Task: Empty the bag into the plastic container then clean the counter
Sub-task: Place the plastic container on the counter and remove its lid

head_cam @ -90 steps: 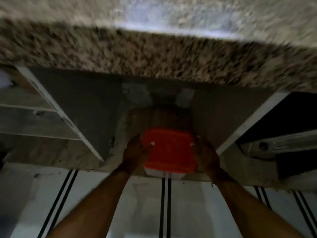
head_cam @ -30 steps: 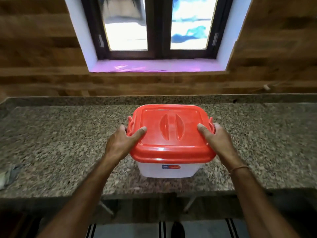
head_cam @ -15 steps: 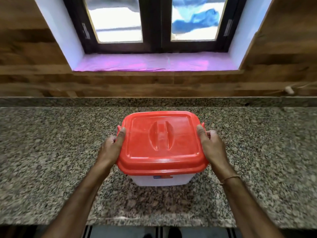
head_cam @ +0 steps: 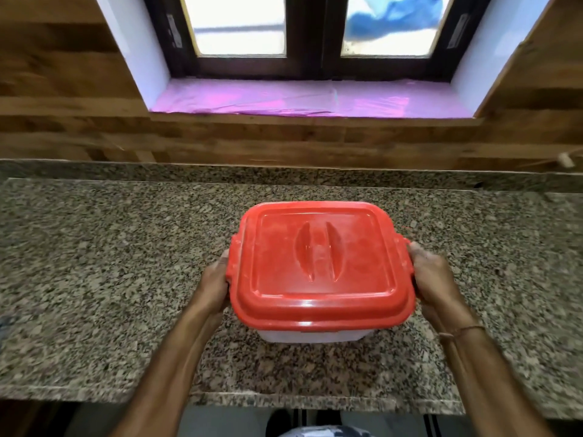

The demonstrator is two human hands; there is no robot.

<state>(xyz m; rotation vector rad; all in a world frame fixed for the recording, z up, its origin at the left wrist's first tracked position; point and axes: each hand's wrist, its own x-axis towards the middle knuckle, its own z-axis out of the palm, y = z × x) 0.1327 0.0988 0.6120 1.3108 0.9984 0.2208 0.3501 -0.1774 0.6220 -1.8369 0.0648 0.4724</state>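
Observation:
A white plastic container with a red lid (head_cam: 318,263) stands on the speckled granite counter (head_cam: 104,263), near its front edge. The lid is on and has a moulded handle in its middle. My left hand (head_cam: 216,283) grips the container's left side at the red clip. My right hand (head_cam: 433,280) grips the right side at the other clip. Most of my fingers are hidden under the lid's rim. No bag is in view.
A wooden-panelled wall rises behind the counter, with a dark-framed window (head_cam: 312,33) above a pink-covered sill (head_cam: 299,99). A small white object (head_cam: 564,159) sits at the far right on the backsplash ledge. The counter's front edge runs along the bottom.
The container came up from the low cupboard onto the counter. Since half a second ago my thumbs have left the lid top and both hands now clasp the side clips.

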